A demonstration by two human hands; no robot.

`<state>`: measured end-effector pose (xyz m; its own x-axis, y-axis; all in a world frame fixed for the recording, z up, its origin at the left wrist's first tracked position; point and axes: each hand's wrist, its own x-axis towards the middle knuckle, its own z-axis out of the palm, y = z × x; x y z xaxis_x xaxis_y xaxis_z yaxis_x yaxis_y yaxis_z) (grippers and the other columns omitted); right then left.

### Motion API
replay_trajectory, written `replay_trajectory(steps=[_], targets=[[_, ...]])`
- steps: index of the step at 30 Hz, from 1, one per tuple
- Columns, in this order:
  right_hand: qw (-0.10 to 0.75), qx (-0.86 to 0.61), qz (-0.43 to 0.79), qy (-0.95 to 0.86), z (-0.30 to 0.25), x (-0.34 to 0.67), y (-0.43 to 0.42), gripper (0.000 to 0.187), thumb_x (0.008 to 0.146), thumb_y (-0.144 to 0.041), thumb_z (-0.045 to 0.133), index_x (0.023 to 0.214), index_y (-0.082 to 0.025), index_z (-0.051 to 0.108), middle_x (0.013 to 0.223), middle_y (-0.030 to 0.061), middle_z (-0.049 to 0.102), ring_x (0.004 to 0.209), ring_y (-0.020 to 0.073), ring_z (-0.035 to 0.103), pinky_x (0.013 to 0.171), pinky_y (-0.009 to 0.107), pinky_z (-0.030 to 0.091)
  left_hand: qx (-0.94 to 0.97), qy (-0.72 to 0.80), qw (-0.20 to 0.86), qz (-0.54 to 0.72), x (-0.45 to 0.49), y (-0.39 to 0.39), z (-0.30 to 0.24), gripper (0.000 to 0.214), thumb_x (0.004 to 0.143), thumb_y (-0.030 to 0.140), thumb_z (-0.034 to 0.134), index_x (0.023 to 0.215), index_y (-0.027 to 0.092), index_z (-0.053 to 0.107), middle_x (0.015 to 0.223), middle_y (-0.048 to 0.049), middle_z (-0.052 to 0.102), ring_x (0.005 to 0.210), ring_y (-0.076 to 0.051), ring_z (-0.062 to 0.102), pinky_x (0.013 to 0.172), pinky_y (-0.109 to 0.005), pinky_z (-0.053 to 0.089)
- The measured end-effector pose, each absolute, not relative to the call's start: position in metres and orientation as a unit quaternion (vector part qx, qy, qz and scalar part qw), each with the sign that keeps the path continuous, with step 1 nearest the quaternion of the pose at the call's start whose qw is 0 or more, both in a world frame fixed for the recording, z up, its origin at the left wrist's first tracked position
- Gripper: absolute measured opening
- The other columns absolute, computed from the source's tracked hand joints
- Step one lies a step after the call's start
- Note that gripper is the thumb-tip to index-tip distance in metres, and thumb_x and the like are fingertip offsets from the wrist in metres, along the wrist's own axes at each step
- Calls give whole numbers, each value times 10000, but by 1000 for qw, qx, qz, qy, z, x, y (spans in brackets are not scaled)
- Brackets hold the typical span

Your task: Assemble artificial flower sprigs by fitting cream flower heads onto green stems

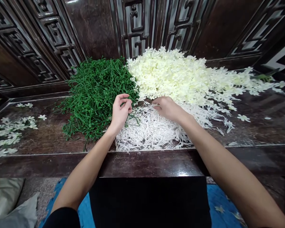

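Note:
My left hand point(120, 112) is closed in a loose pinch at the right side of a heap of green artificial stems point(97, 90). A thin green stem point(136, 117) comes out from under its fingers, over the white pile. My right hand point(167, 108) has its thumb and fingers bent together, pointing left, above a pile of thin white flower stamens point(152, 133). Whatever sits between its fingertips is too small to make out. Behind it rises a large heap of cream-white artificial blossoms point(171, 76). A small gap separates my two hands.
Everything lies on a dark wooden bench point(47, 136) with a raised front edge. Behind stands a carved wooden backrest point(92, 28). White flower sprigs point(11, 133) lie at the left, and loose blossoms point(243, 117) at the right. Pale sacks point(19, 209) rest on the floor.

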<state>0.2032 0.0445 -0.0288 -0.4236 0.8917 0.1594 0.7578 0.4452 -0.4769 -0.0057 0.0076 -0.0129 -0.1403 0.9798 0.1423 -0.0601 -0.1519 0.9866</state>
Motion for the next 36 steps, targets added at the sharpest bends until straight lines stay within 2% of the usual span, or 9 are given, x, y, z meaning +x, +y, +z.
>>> replay_trajectory(steps=[4, 8, 10, 13, 17, 22, 27, 31, 36], targets=[[225, -511, 199, -806, -25, 204, 44, 389, 819, -64, 495, 1109, -127, 748, 1009, 166, 711, 925, 318, 697, 818, 522, 585, 483, 480, 464, 566, -2, 0, -6, 161, 829, 116, 607, 935, 206, 526, 775, 15, 505, 552, -52, 444, 466, -182, 399], [216, -515, 177, -811, -20, 203, 41, 532, 795, -58, 564, 1310, -167, 650, 1262, 173, 648, 1112, 361, 647, 970, 590, 515, 486, 472, 475, 562, 1, -4, -4, 151, 801, 116, 633, 891, 201, 546, 725, 22, 497, 524, -54, 430, 445, -193, 372], [189, -521, 189, -811, -17, 202, 39, 556, 812, -47, 560, 1352, -164, 619, 1271, 170, 658, 1169, 368, 624, 1033, 643, 450, 487, 474, 477, 558, 1, -3, -4, 140, 794, 111, 638, 873, 194, 557, 707, 25, 491, 513, -53, 427, 437, -197, 355], [195, -518, 201, -808, -14, 199, 37, 493, 829, -19, 516, 1278, -150, 673, 1143, 145, 726, 1093, 330, 672, 1028, 649, 454, 488, 481, 472, 554, 0, -2, -5, 123, 791, 114, 645, 856, 188, 571, 695, 27, 483, 507, -52, 424, 432, -196, 345], [281, -521, 201, -780, -12, 199, 38, 395, 793, -8, 542, 1115, -99, 751, 985, 143, 755, 896, 278, 721, 903, 534, 574, 498, 481, 468, 548, -3, 0, -8, 101, 787, 132, 656, 840, 186, 588, 697, 22, 496, 503, -52, 420, 433, -199, 351], [386, -527, 272, -707, -4, 200, 39, 202, 756, -170, 690, 936, -160, 781, 877, 94, 755, 805, 249, 707, 819, 486, 602, 534, 468, 447, 543, -4, -1, -12, 125, 751, 190, 721, 836, 186, 631, 696, 11, 551, 529, -66, 443, 461, -210, 376], [453, -456, 433, -632, 7, 187, 26, 350, 622, -277, 843, 917, -116, 745, 782, 86, 738, 709, 223, 708, 734, 421, 607, 634, 439, 395, 498, -1, -7, -13, 226, 715, 282, 796, 910, 182, 739, 757, -32, 675, 637, -109, 535, 569, -249, 438], [452, -397, 513, -613, 10, 176, 17, 356, 604, -320, 873, 884, -146, 739, 759, 52, 740, 663, 185, 699, 679, 378, 609, 642, 449, 351, 514, 1, -9, -13, 141, 736, 299, 786, 825, 199, 742, 746, -20, 699, 568, -94, 484, 530, -251, 394], [441, -364, 588, -572, 8, 178, 19, 326, 643, -331, 868, 894, -166, 739, 770, 50, 755, 703, 181, 717, 736, 376, 612, 630, 460, 346, 522, 0, -7, -13, 105, 736, 257, 778, 785, 188, 717, 778, -29, 722, 693, -128, 605, 657, -275, 495]])
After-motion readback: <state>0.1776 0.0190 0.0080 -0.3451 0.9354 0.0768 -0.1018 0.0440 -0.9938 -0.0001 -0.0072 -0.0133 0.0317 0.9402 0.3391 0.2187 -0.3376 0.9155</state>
